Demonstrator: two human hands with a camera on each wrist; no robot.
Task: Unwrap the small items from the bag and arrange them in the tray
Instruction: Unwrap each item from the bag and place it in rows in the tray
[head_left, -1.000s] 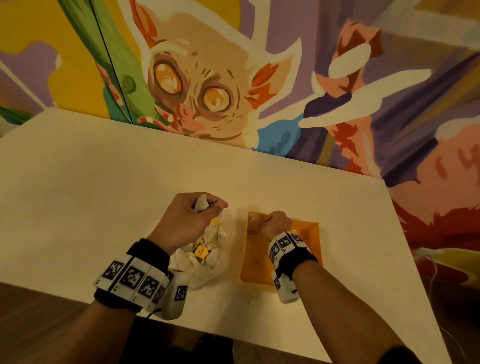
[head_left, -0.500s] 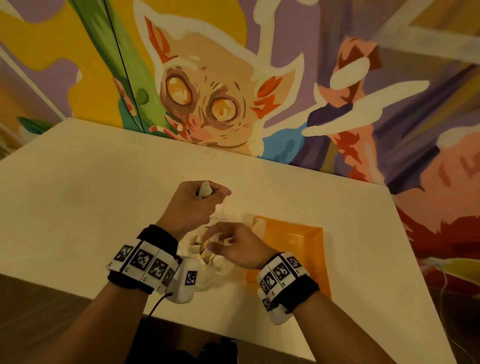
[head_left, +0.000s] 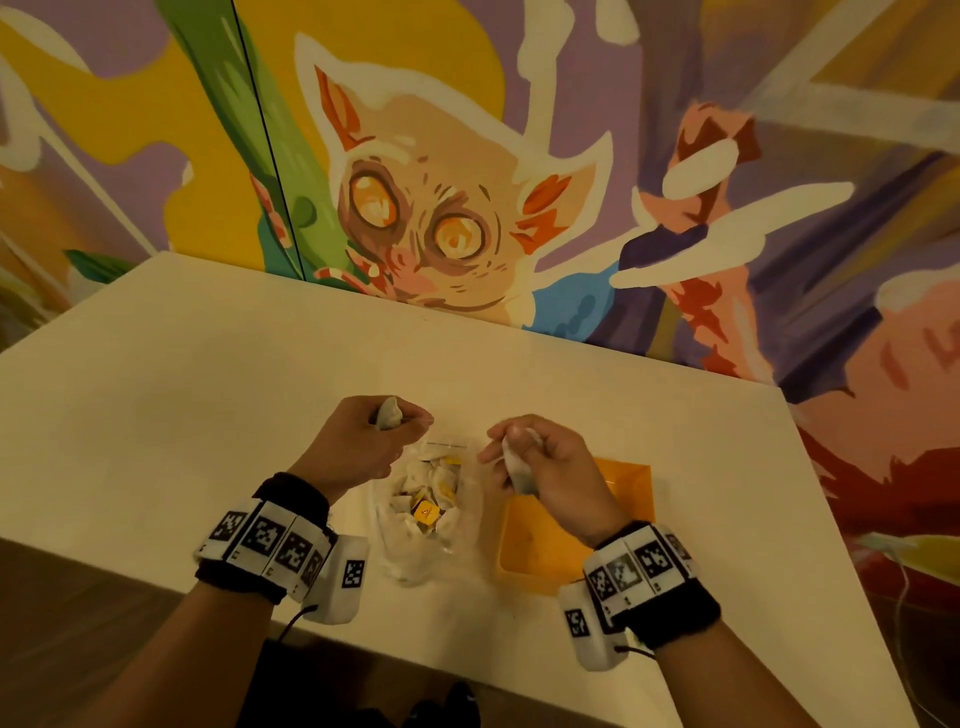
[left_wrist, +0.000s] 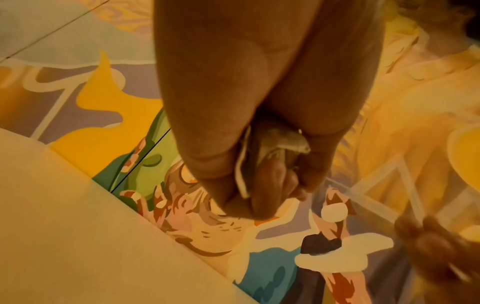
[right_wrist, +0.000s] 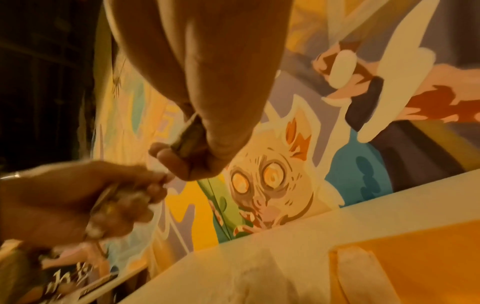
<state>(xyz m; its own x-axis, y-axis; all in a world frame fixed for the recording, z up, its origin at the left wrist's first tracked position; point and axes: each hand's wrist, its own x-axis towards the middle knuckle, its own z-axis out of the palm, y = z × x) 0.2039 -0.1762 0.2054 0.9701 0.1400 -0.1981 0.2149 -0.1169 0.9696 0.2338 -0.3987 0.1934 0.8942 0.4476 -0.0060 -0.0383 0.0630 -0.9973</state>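
Observation:
A clear plastic bag (head_left: 427, 506) lies open on the table between my hands, holding several small white sachets with yellow tags. My left hand (head_left: 400, 421) hovers above the bag's far left corner and grips one whitish sachet (head_left: 388, 413); its fingers curl round that sachet (left_wrist: 276, 147) in the left wrist view. Above the bag's right edge, my right hand (head_left: 506, 448) pinches another white sachet (head_left: 515, 465), seen as a sachet (right_wrist: 187, 136) in the right wrist view. The orange tray (head_left: 626, 486) sits right of the bag, partly under my right wrist. One pale item (right_wrist: 355, 273) lies in the tray (right_wrist: 420, 253).
The white table (head_left: 182, 395) stretches wide to the left and far side. A painted mural wall (head_left: 467, 208) stands right behind it. The table's near edge runs just under my wrists, with dark floor below.
My right hand left the tray, dipped into the bag, and has come up holding a white sachet. My left hand has kept its sachet and stayed above the bag.

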